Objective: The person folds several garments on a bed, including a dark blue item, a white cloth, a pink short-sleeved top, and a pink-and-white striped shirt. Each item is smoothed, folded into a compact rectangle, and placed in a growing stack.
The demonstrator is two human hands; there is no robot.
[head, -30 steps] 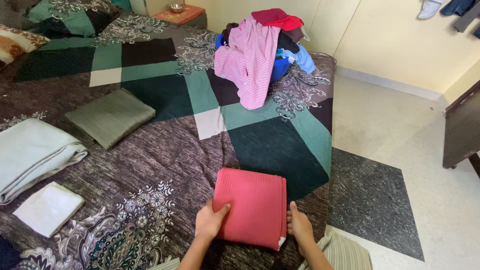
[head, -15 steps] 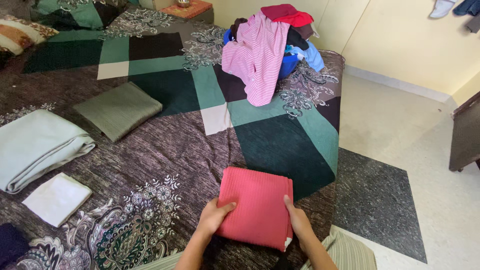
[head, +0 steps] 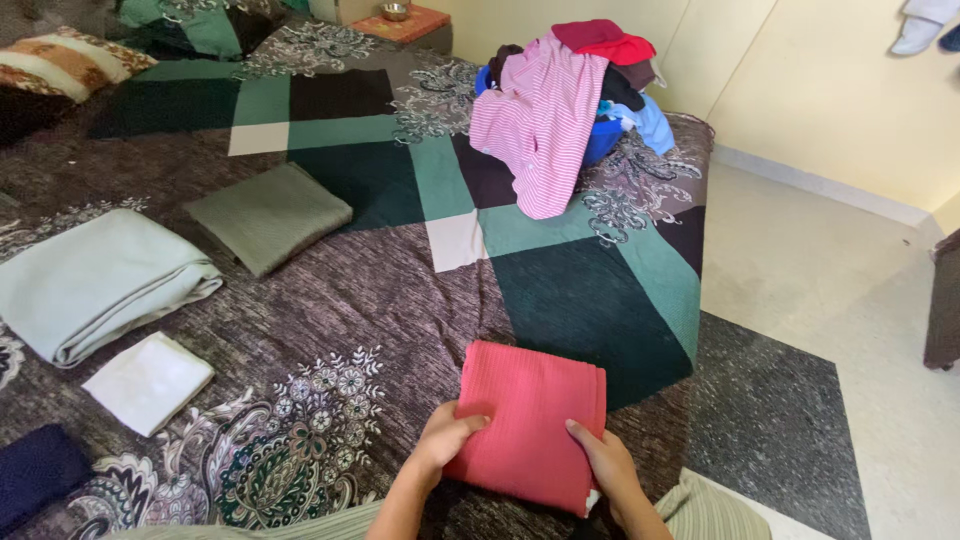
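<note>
Both hands grip folded red ribbed cloth (head: 530,422), near edge of bed.
Left hand (head: 447,440) and right hand (head: 607,465) have slid further onto it. Far left: four other folded cloths.

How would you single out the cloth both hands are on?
On the patterned bed, look at the near edge. There both hands, left hand and right hand, grip a folded red cloth. It is the only red folded piece; the other folded pieces are green, white or navy.
</note>
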